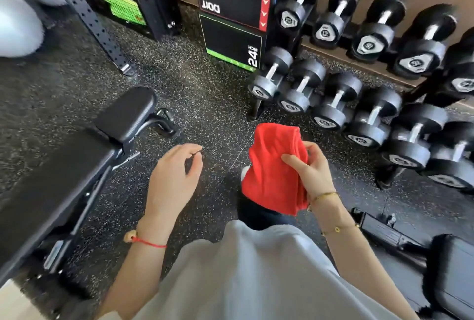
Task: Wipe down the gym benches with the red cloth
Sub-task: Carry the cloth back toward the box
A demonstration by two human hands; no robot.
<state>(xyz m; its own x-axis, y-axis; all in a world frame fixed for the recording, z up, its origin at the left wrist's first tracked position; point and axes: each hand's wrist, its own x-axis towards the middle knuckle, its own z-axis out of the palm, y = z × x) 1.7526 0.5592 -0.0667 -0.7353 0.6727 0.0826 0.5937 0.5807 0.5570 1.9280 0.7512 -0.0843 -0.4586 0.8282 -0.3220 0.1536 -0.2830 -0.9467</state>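
The red cloth [272, 165] hangs bunched in the air above the floor, and my right hand [311, 168] grips it with thumb and curled fingers. My left hand [177, 173] hovers over the floor to the right of the black padded bench [59, 178], fingers loosely curled and holding nothing. That bench runs from the lower left up to its small seat pad [128, 111]. Part of a second black bench [454, 273] shows at the lower right corner. Neither hand touches a bench.
A dumbbell rack [359, 104] with several black dumbbells fills the right side. Stacked black plyo boxes [230, 24] stand at the back centre, a perforated rack upright [84, 14] at the back left. Speckled rubber floor [200, 93] lies between the benches.
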